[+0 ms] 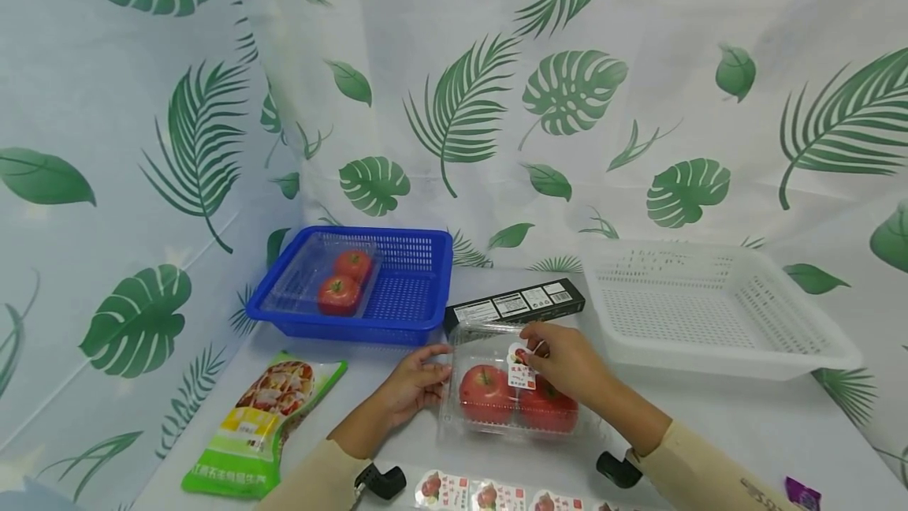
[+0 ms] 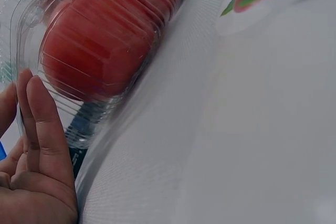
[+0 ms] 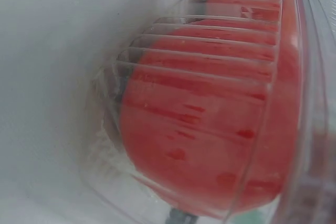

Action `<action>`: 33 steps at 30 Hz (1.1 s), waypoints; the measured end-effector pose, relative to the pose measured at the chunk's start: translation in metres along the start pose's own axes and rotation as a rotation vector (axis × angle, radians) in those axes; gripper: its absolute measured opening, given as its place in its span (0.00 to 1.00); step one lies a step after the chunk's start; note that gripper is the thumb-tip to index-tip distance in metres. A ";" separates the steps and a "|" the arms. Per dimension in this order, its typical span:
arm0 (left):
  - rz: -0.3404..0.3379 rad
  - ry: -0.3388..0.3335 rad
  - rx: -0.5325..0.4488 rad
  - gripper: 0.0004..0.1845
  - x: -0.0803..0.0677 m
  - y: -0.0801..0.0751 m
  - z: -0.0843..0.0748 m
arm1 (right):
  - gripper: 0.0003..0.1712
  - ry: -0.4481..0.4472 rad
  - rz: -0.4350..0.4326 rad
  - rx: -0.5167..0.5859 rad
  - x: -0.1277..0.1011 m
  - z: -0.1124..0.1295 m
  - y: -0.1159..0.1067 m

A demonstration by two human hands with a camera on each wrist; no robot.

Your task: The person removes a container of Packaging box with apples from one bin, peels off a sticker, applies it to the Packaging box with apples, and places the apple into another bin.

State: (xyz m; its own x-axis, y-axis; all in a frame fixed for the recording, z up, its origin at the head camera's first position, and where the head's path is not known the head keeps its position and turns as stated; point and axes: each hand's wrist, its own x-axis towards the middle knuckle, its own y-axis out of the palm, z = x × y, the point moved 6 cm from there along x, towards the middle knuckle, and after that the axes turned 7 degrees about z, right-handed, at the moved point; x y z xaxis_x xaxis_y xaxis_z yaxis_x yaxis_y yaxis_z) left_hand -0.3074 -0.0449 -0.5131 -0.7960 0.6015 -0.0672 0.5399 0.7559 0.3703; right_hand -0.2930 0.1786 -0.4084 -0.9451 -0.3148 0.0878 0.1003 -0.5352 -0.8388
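A clear plastic clamshell box (image 1: 489,432) with two red apples (image 1: 486,394) inside lies on the table in front of me. My left hand (image 1: 414,385) grips its left edge, and the left wrist view shows the fingers (image 2: 47,124) against the rim. Over the lid, my right hand (image 1: 567,357) pinches a white fruit sticker (image 1: 521,375) near its upper end; the sticker lies across the lid between the apples. In the right wrist view one apple (image 3: 199,124) fills the middle behind the ribbed plastic, and the right hand is out of that view.
A blue basket (image 1: 397,330) holds another clear box of apples (image 1: 339,295). Behind my box lies a black carton (image 1: 567,307), with a white basket (image 1: 716,361) at right. A green food bag (image 1: 234,460) lies left, a sticker strip (image 1: 496,495) in front, a purple packet (image 1: 803,493) front right.
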 end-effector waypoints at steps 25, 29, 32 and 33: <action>0.000 0.008 0.010 0.26 -0.002 0.000 -0.001 | 0.19 0.021 0.020 -0.075 0.001 0.003 0.002; 0.007 0.005 0.012 0.27 -0.001 0.001 -0.001 | 0.16 -0.047 0.003 -0.111 -0.002 0.004 0.002; 0.003 -0.002 0.008 0.27 -0.001 0.000 0.000 | 0.15 -0.090 -0.007 -0.140 -0.004 0.005 0.002; 0.000 -0.002 0.006 0.27 0.000 0.000 0.000 | 0.15 -0.099 -0.010 -0.154 -0.005 0.006 0.002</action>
State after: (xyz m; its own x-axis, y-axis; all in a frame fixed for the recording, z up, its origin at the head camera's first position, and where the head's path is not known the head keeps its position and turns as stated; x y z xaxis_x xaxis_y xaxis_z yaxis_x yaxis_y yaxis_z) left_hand -0.3072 -0.0451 -0.5128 -0.7952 0.6024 -0.0693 0.5420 0.7573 0.3643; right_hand -0.2863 0.1745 -0.4078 -0.9098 -0.3897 0.1428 0.0347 -0.4144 -0.9094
